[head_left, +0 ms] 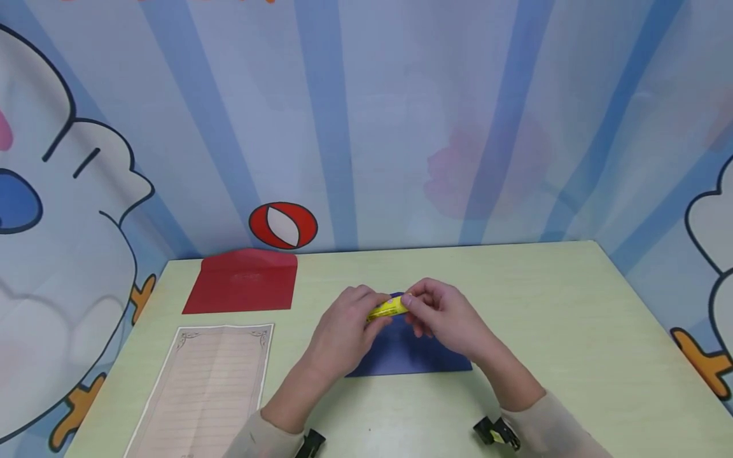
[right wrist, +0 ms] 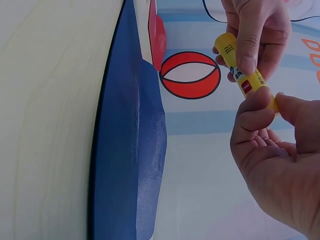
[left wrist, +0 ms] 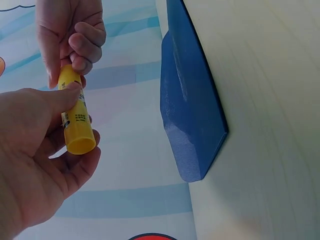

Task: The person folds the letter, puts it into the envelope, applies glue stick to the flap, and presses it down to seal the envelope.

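One lined sheet [head_left: 212, 381] is shown only by the head view, red envelope [head_left: 246, 286] laid beyond, left hand [head_left: 343, 327] clamped round a yellow glue stick [head_left: 389, 308] above a blue envelope [head_left: 409, 350], stick's other end pinched by right hand [head_left: 449, 318], red label [right wrist: 246, 87] revealed only by right wrist view.

The hands [head_left: 343, 332], close together, pinch with curled fingers [right wrist: 250, 120].

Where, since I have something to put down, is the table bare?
Widest: the table beyond the right hand, out to the right edge. A narrower strip runs behind the blue envelope to the back edge. Crowded: the left, with red envelope and lined sheet; the middle, with left hand, glue stick and blue envelope.
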The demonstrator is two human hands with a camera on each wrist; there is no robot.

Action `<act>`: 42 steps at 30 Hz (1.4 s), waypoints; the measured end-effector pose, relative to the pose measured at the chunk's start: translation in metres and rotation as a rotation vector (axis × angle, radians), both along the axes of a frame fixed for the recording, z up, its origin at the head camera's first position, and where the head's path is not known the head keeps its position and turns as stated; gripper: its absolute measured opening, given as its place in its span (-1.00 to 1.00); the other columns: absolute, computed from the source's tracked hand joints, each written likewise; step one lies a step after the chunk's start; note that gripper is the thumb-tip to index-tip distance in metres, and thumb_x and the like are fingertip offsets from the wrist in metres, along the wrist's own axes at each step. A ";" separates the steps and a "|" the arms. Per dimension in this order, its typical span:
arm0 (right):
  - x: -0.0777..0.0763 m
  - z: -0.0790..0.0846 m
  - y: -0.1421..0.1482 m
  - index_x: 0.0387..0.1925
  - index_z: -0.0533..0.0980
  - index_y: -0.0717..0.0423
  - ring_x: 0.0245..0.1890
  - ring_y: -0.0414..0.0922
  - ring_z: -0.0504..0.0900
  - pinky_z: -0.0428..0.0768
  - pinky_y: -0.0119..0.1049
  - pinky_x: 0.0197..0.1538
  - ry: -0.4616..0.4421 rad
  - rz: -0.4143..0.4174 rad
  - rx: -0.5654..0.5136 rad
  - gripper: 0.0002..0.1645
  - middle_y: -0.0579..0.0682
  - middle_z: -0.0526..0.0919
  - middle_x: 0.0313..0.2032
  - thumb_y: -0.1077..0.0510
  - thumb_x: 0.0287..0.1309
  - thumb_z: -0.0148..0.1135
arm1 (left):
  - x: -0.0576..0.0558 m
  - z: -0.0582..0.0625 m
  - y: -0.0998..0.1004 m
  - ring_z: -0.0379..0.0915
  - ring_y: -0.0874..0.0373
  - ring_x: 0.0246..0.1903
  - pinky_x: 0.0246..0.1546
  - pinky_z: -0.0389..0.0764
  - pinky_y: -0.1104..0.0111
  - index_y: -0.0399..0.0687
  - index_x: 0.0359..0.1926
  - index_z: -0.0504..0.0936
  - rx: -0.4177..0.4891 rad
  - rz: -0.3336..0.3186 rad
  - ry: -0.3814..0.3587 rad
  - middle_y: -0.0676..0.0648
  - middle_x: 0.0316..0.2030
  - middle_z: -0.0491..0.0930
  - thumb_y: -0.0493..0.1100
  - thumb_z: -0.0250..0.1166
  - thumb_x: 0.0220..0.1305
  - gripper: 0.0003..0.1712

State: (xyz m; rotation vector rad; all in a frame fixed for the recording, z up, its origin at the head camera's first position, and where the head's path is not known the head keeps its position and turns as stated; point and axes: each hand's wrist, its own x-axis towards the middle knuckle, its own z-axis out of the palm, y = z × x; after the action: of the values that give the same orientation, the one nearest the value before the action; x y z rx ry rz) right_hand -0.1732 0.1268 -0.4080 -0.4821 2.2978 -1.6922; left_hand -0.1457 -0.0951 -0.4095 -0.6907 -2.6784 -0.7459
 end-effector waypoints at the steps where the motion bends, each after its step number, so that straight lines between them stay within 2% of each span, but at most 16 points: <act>1: 0.000 0.000 0.000 -0.01 0.56 0.16 -0.42 0.36 0.57 0.58 -0.19 -0.45 0.006 0.003 0.000 -0.72 0.33 0.67 -0.31 0.00 0.59 0.21 | 0.000 0.000 0.000 0.48 0.19 -0.12 -0.10 0.66 0.37 -0.06 0.14 0.74 -0.005 -0.006 0.002 0.06 -0.10 0.64 -0.08 0.56 0.31 -0.58; 7: 0.001 -0.002 -0.001 -0.05 0.53 0.17 -0.39 0.43 0.51 0.48 -0.34 -0.46 0.023 0.024 -0.015 -0.77 0.32 0.65 -0.33 0.06 0.59 0.20 | 0.001 -0.001 -0.001 0.47 0.14 -0.13 -0.09 0.64 0.33 -0.10 0.13 0.72 -0.045 -0.034 0.043 0.00 -0.10 0.62 -0.12 0.54 0.33 -0.60; 12: 0.000 -0.004 -0.002 -0.04 0.53 0.19 -0.38 0.38 0.53 0.49 -0.34 -0.44 0.031 0.035 -0.026 -0.78 0.33 0.63 -0.30 0.08 0.58 0.21 | 0.000 -0.002 0.000 0.46 0.12 -0.14 -0.08 0.62 0.31 -0.10 0.12 0.71 -0.076 -0.041 0.079 0.00 -0.09 0.62 -0.12 0.52 0.35 -0.62; 17: 0.001 -0.003 -0.001 0.00 0.53 0.16 -0.33 0.39 0.56 0.63 -0.20 -0.32 0.066 0.048 -0.016 -0.82 0.30 0.64 -0.29 0.12 0.58 0.21 | -0.001 0.000 -0.001 0.46 0.11 -0.15 -0.09 0.62 0.30 -0.11 0.11 0.71 -0.075 -0.043 0.094 -0.02 -0.09 0.63 -0.15 0.55 0.32 -0.61; 21: 0.000 -0.003 0.000 0.04 0.54 0.13 -0.27 0.36 0.60 0.71 -0.07 -0.18 0.130 0.076 -0.013 -0.85 0.25 0.66 -0.25 0.19 0.55 0.24 | -0.001 0.001 -0.003 0.46 0.12 -0.14 -0.08 0.62 0.31 -0.11 0.12 0.71 -0.057 -0.045 0.063 -0.02 -0.09 0.64 -0.16 0.54 0.33 -0.62; 26: -0.001 -0.003 0.003 0.11 0.54 0.07 -0.15 0.29 0.67 0.75 0.02 -0.05 0.180 0.114 -0.022 -0.77 0.13 0.69 -0.10 0.26 0.50 0.28 | -0.001 0.003 -0.007 0.46 0.14 -0.12 -0.07 0.62 0.32 -0.08 0.15 0.72 -0.047 -0.047 0.038 0.00 -0.08 0.64 -0.14 0.51 0.36 -0.62; 31: -0.003 0.000 0.005 0.23 0.50 0.15 -0.17 0.25 0.72 0.73 -0.10 -0.07 0.115 0.085 0.017 -0.63 0.12 0.73 -0.14 0.08 0.56 0.25 | 0.000 0.004 -0.008 0.47 0.14 -0.12 -0.06 0.61 0.32 -0.08 0.15 0.72 -0.055 -0.043 0.060 0.01 -0.08 0.65 -0.13 0.52 0.35 -0.62; 35: -0.003 0.000 0.005 0.11 0.57 0.17 -0.30 0.31 0.66 0.65 -0.17 -0.25 0.030 0.041 0.049 -0.60 0.24 0.72 -0.25 -0.08 0.59 0.18 | 0.000 0.006 -0.007 0.47 0.13 -0.12 -0.06 0.61 0.32 -0.07 0.14 0.72 -0.067 -0.042 0.078 0.00 -0.08 0.65 -0.11 0.52 0.35 -0.62; 38: -0.002 0.000 0.005 -0.01 0.61 0.14 -0.34 0.35 0.62 0.60 -0.20 -0.32 0.023 0.040 0.047 -0.67 0.31 0.69 -0.29 -0.05 0.59 0.19 | 0.001 0.006 -0.006 0.47 0.13 -0.12 -0.06 0.61 0.32 -0.07 0.13 0.72 -0.077 -0.045 0.071 0.00 -0.08 0.65 -0.11 0.52 0.35 -0.63; 42: -0.002 0.000 0.005 -0.01 0.60 0.15 -0.33 0.32 0.62 0.67 -0.12 -0.24 0.076 0.064 0.032 -0.76 0.28 0.69 -0.28 0.05 0.56 0.24 | 0.001 0.007 -0.006 0.46 0.13 -0.12 -0.05 0.61 0.31 -0.08 0.13 0.72 -0.089 -0.049 0.058 0.00 -0.08 0.65 -0.11 0.52 0.36 -0.63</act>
State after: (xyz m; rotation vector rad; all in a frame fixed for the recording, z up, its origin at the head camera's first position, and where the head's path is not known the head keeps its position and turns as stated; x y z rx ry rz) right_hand -0.1750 0.1315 -0.4081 -0.6159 2.3317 -1.6320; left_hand -0.1444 -0.1007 -0.4027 -0.7900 -2.6636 -0.6119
